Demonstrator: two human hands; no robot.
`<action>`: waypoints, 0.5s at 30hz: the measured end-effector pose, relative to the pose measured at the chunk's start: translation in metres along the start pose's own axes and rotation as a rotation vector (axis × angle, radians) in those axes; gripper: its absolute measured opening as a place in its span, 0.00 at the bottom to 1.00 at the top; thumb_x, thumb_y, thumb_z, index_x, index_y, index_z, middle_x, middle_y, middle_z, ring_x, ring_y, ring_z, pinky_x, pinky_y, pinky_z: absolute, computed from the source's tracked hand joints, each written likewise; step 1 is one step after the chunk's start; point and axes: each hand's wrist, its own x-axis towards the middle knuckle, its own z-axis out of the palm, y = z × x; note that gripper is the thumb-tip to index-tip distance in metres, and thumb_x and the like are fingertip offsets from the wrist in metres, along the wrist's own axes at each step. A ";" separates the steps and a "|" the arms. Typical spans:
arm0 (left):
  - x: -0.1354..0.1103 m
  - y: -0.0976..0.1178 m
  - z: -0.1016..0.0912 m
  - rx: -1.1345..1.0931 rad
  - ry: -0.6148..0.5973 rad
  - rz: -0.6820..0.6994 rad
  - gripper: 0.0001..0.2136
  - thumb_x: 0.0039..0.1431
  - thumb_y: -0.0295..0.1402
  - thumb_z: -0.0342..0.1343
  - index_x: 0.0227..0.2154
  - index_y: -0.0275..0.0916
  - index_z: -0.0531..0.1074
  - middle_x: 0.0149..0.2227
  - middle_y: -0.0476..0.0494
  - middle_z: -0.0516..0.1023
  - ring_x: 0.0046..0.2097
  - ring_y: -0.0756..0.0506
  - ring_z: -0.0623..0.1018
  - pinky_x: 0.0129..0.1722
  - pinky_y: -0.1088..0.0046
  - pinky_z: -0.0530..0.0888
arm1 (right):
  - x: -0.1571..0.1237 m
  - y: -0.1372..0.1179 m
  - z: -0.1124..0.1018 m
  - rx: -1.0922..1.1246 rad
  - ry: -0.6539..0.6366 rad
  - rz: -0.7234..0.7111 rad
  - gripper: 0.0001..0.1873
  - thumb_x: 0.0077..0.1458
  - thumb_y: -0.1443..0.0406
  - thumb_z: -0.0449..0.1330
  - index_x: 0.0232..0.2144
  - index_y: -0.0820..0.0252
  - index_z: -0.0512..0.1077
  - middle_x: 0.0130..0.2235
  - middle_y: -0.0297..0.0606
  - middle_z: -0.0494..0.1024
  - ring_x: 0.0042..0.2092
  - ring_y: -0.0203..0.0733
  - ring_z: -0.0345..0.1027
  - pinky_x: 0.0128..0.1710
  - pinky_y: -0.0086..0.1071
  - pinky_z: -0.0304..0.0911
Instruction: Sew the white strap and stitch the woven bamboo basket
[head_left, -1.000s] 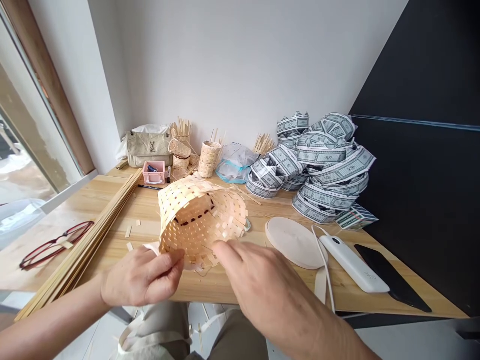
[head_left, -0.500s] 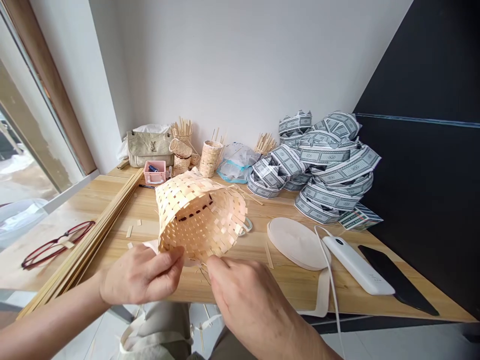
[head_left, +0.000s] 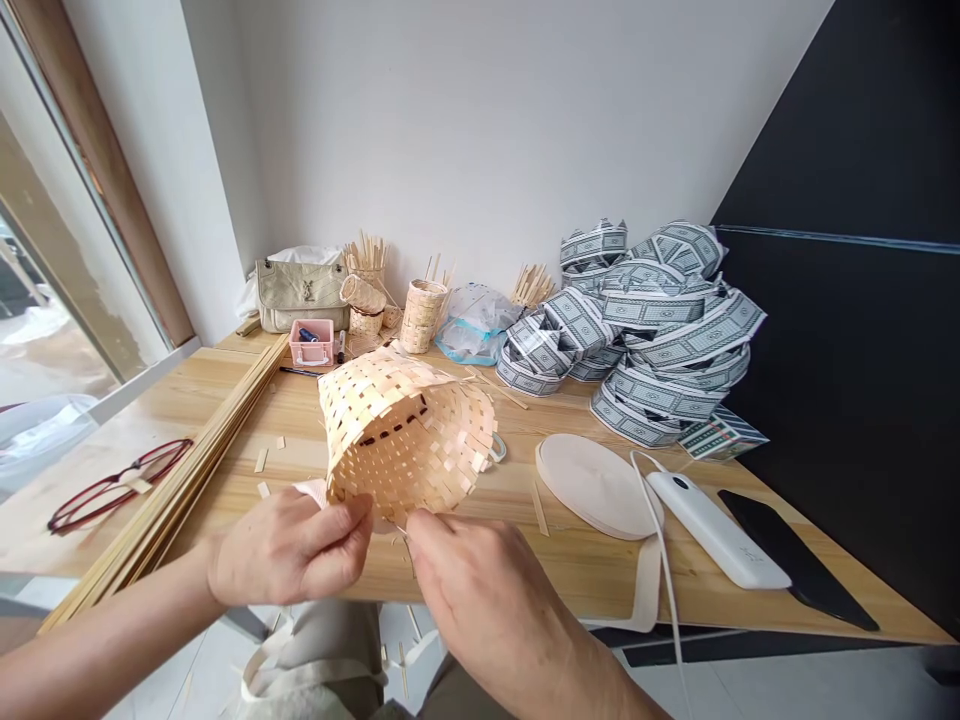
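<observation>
A woven basket [head_left: 409, 435] of pale flat strips lies tilted over the table, its wide opening toward me and a row of dark stitches inside. My left hand [head_left: 304, 545] is closed, thumb and fingers pinching the basket's near lower rim. Just right of it, my right hand [head_left: 480, 580] is closed with its fingertips pinched on a thin needle-like piece, partly hidden, close below the rim. A fine dark strand hangs under those fingertips.
Long strips [head_left: 195, 460] and red glasses [head_left: 120, 485] lie left. Behind are a handbag [head_left: 300, 295], pink box [head_left: 312, 343], and small woven cup [head_left: 423, 315]. Patterned paper bands [head_left: 660, 330], a ribbon roll [head_left: 592, 485], white power bank [head_left: 716, 530] and black phone [head_left: 795, 560] lie right.
My right hand has shifted slightly left and up, nearer the left hand, and a thin piece now shows at its fingertips. The basket has barely moved in my left hand.
</observation>
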 end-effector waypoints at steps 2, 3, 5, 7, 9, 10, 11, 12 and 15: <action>-0.004 0.001 0.002 0.018 0.012 -0.023 0.08 0.56 0.19 0.43 0.32 0.34 0.66 0.32 0.41 0.77 0.19 0.51 0.69 0.15 0.75 0.64 | 0.000 0.000 0.006 0.001 0.090 0.000 0.11 0.49 0.78 0.50 0.22 0.59 0.61 0.19 0.30 0.67 0.20 0.36 0.62 0.21 0.31 0.42; -0.006 0.002 0.003 0.030 0.022 -0.044 0.08 0.56 0.19 0.43 0.32 0.34 0.66 0.32 0.41 0.77 0.20 0.51 0.69 0.16 0.75 0.64 | 0.000 0.000 0.008 -0.001 0.129 0.008 0.11 0.50 0.77 0.49 0.22 0.59 0.61 0.18 0.30 0.67 0.19 0.35 0.62 0.21 0.31 0.42; -0.010 0.004 0.006 0.056 0.041 -0.087 0.09 0.56 0.20 0.43 0.33 0.35 0.66 0.33 0.41 0.76 0.21 0.51 0.70 0.16 0.75 0.64 | 0.001 0.000 0.013 -0.016 0.200 0.032 0.12 0.51 0.77 0.48 0.22 0.59 0.61 0.18 0.30 0.67 0.19 0.35 0.62 0.20 0.30 0.43; -0.012 0.004 0.007 0.064 0.037 -0.093 0.09 0.56 0.20 0.42 0.34 0.36 0.66 0.34 0.41 0.76 0.22 0.51 0.71 0.18 0.75 0.65 | 0.003 -0.001 0.016 -0.028 0.245 0.052 0.12 0.51 0.78 0.47 0.22 0.60 0.60 0.18 0.30 0.66 0.18 0.34 0.62 0.20 0.29 0.43; -0.013 0.005 0.008 0.051 0.012 -0.066 0.09 0.56 0.20 0.42 0.34 0.35 0.66 0.35 0.41 0.76 0.23 0.51 0.70 0.18 0.75 0.65 | 0.004 0.000 0.018 -0.038 0.276 0.076 0.12 0.52 0.78 0.46 0.22 0.60 0.60 0.17 0.30 0.66 0.18 0.33 0.61 0.20 0.28 0.43; -0.014 0.005 0.008 0.044 0.001 -0.053 0.09 0.56 0.20 0.42 0.34 0.35 0.66 0.35 0.41 0.75 0.22 0.51 0.69 0.18 0.75 0.65 | 0.005 0.002 0.018 -0.043 0.282 0.093 0.13 0.52 0.77 0.46 0.22 0.60 0.60 0.17 0.30 0.66 0.18 0.33 0.61 0.19 0.28 0.42; -0.014 0.006 0.008 0.039 -0.005 -0.044 0.10 0.56 0.20 0.42 0.34 0.35 0.66 0.35 0.41 0.75 0.22 0.51 0.69 0.17 0.75 0.64 | 0.004 0.003 0.017 -0.048 0.284 0.117 0.13 0.52 0.77 0.45 0.22 0.59 0.60 0.17 0.30 0.66 0.18 0.33 0.61 0.19 0.28 0.42; -0.015 0.006 0.008 0.039 -0.005 -0.044 0.10 0.57 0.20 0.41 0.34 0.35 0.66 0.35 0.40 0.75 0.21 0.51 0.68 0.17 0.75 0.64 | 0.004 0.005 0.016 -0.046 0.288 0.142 0.13 0.53 0.76 0.45 0.22 0.59 0.60 0.17 0.30 0.65 0.17 0.33 0.60 0.19 0.29 0.42; -0.017 0.007 0.009 0.061 0.002 -0.081 0.10 0.57 0.20 0.41 0.35 0.35 0.66 0.36 0.40 0.75 0.21 0.51 0.68 0.16 0.75 0.62 | 0.001 0.009 0.009 0.082 0.318 0.227 0.11 0.56 0.73 0.44 0.25 0.59 0.61 0.18 0.30 0.65 0.18 0.33 0.58 0.20 0.28 0.44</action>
